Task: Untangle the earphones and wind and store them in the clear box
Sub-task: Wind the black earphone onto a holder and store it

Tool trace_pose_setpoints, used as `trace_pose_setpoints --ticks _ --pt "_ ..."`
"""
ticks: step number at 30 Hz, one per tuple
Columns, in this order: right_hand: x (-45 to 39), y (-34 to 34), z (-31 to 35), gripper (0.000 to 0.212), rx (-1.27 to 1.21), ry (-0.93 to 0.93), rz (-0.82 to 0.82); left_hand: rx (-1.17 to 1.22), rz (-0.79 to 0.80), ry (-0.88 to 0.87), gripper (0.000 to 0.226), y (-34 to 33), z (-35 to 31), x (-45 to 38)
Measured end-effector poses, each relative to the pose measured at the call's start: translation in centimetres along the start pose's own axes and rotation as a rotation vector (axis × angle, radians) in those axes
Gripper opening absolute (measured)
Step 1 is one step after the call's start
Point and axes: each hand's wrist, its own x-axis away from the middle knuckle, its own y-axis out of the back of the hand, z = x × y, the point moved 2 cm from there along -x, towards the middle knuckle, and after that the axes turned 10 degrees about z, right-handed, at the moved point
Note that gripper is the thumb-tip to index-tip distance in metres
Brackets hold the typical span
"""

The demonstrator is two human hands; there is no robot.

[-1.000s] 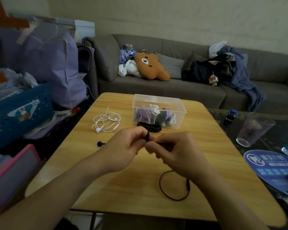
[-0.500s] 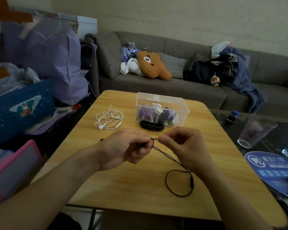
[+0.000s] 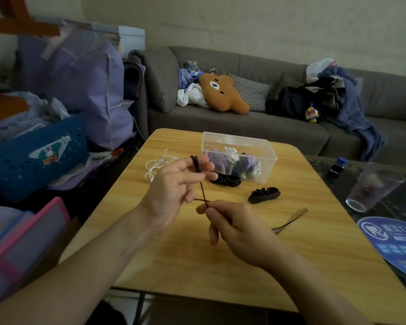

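My left hand (image 3: pixel 174 191) is raised over the wooden table (image 3: pixel 220 259) with the black earphone cord (image 3: pixel 202 186) looped round its fingers. My right hand (image 3: pixel 234 226) pinches the same cord just below, and the blurred free end (image 3: pixel 288 222) trails off to the right. The clear box (image 3: pixel 265 153) stands at the far side of the table with purple and white earphones inside. A tangled white earphone (image 3: pixel 156 166) lies left of the box. Two black wound bundles lie near the box, one (image 3: pixel 227 179) in front, one (image 3: pixel 264 194) to the right.
A drinking glass (image 3: pixel 373 186), a small dark bottle (image 3: pixel 338 166) and a blue round card (image 3: pixel 394 240) sit on the dark table at right. Behind is a grey sofa (image 3: pixel 244 127) with a bear cushion. Bags and bins crowd the left side.
My left hand has lifted and spread its fingers with the cord now wound round them. My right hand has dropped lower, pulling the cord. The loop on the table is gone, its end swinging right.
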Motion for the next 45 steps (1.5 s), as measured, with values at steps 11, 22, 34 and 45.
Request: trace_pose_setpoints --ticks 11,22,34,45 --pt "1.4 2.9 -0.1 0.014 0.021 0.191 -0.395 -0.774 0.221 0.032 0.026 -1.5 1.3 0.9" --pt "1.4 4.5 -2.0 0.017 -0.070 -0.058 -0.413 -0.114 0.113 0.288 0.032 -1.1 1.0 0.4" --pt "0.6 1.4 -1.1 0.020 0.118 -0.109 0.018 0.232 0.032 0.026 0.020 0.0 -0.7 -0.1" --pt "1.3 3.1 0.1 0.011 -0.127 0.138 -0.289 -1.028 0.201 0.120 0.036 -0.5 0.5 0.8"
